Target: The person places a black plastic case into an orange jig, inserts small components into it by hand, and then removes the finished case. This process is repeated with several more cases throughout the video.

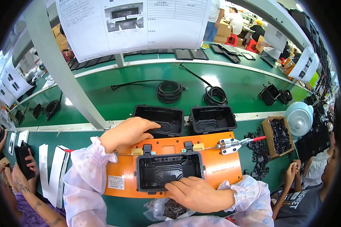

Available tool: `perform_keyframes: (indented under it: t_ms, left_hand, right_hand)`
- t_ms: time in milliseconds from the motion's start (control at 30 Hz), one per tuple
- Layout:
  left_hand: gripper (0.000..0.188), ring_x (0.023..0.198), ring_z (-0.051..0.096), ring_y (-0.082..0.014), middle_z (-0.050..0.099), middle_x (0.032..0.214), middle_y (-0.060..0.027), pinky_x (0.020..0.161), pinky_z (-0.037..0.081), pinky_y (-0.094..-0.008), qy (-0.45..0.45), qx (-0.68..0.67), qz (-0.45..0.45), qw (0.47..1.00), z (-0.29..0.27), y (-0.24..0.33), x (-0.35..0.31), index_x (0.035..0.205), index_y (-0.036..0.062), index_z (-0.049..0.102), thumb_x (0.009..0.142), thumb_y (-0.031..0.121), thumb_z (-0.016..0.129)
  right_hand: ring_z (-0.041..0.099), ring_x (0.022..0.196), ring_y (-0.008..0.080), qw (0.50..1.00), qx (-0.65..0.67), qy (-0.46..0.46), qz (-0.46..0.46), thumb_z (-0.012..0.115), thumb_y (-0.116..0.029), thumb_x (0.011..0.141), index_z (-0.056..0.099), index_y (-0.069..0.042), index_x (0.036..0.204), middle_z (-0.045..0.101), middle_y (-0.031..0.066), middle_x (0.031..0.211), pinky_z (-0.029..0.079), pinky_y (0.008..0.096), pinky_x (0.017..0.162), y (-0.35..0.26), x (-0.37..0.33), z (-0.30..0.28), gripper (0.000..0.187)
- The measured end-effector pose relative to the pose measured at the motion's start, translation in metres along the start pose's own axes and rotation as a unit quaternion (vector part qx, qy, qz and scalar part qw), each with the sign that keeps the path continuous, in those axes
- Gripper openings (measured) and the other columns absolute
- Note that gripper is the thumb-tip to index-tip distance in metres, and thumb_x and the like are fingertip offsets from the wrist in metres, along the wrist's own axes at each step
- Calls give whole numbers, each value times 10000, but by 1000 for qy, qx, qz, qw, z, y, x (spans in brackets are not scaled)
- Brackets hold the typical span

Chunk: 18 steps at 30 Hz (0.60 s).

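Steady the lower-centre black box (149, 170), right hand (197, 193) at its near rim; I cannot tell this grip or that of the left hand (127, 133).

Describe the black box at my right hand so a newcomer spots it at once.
Find the large orange fixture plate on the green bench. On its middle sits an open black plastic box, with the right hand at its near edge. Unlike the two similar black boxes beyond the plate's far edge, this one lies on the orange surface.
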State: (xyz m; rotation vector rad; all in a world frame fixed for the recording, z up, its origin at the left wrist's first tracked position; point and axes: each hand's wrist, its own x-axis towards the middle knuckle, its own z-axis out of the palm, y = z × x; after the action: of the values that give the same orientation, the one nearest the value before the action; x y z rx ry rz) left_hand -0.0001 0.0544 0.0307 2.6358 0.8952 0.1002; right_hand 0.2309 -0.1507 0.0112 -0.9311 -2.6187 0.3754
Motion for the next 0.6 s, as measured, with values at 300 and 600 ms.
perform_keyframes:
  t_ms: [300,600]
  left_hand:
    - [174,823,691,-388,726,922,-176,725,557,-434,143,90,9,986,-9,-8,-7,1049,37,720,892,110,712]
    - [82,681,629,-381,631,794,-192,608,496,-391,368,99,-178,907,-62,67,-132,980,14,672,902,30,688]
  right_hand:
    - [650,731,208,982,-84,162,-47,674,-111,779,665,58,1079,665,110,895,506,303,646,-15,1,-29,344]
    - [661,767,387,927,-174,314,109,708,-35,876,642,-13,1002,678,175,862,531,442,665,53,37,-125,144]
